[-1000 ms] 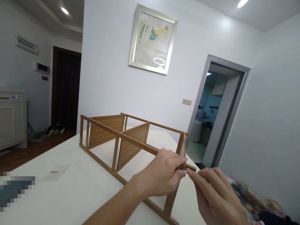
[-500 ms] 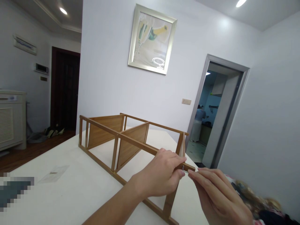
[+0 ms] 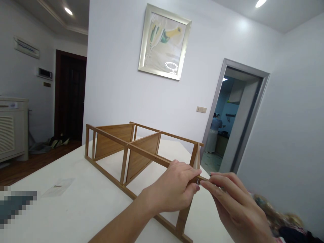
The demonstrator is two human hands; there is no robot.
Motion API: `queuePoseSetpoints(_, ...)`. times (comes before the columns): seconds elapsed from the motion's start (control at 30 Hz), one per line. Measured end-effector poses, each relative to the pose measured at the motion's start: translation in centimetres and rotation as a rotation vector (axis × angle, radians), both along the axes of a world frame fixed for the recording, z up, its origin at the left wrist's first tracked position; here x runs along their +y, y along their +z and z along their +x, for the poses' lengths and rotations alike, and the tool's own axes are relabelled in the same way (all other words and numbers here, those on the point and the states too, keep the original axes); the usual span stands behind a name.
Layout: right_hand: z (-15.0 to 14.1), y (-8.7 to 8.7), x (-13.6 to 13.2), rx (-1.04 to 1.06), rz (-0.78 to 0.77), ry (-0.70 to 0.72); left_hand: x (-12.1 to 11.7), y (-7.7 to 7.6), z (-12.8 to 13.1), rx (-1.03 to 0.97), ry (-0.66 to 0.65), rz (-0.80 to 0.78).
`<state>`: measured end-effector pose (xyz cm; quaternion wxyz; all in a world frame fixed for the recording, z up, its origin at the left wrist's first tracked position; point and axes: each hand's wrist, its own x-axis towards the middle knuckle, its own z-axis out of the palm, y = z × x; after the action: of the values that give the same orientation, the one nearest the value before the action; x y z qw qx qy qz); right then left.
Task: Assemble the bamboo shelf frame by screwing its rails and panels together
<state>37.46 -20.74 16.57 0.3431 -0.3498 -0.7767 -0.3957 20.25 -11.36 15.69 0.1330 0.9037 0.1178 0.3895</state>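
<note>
A wooden shelf rack (image 3: 144, 153) lies on its side on a white table (image 3: 101, 216). My left hand (image 3: 174, 184) is closed round the near upper rail close to its right end, thumb below and fingers over the top. Between the left thumb and my right fingertips shows a small shiny metal piece (image 3: 198, 181), thin and bent like a hex key, at the rail. My right hand (image 3: 235, 202) is closed, fingers pressed together against the rail's end, pinching that piece. Its far part is hidden by the fingers.
A small clear plastic bag (image 3: 58, 187) with a tiny item lies on the table's left side. A pile of cloth-like things (image 3: 286, 219) is at the lower right. A person (image 3: 214, 133) stands beyond the doorway.
My right hand has moved slightly left and up, closer to the rail's end, covering more of the metal piece. The left hand and rack stay in place.
</note>
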Motion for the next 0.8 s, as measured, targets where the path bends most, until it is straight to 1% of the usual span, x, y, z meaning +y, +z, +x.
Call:
queuePoseSetpoints(0.23, -0.4, -0.3, -0.3, 0.076, -0.012, -0.024, 0.0, 0.1, 0.0, -0.003, 0.01, -0.002)
queuePoseSetpoints(0.6, -1.2, -2.4, -0.2, 0.207, 0.072, -0.086, 0.1, 0.0, 0.0, 0.006, 0.014, 0.0)
queuePoseSetpoints(0.7, -1.0, -2.3, -0.1, 0.202, 0.059, -0.082, 0.0, 0.1, 0.0, 0.006, 0.012, 0.0)
queuePoseSetpoints(0.8, -0.7, -1.6, -0.1, 0.166, 0.021, -0.075, 0.0, 0.1, 0.0, 0.004, 0.011, -0.009)
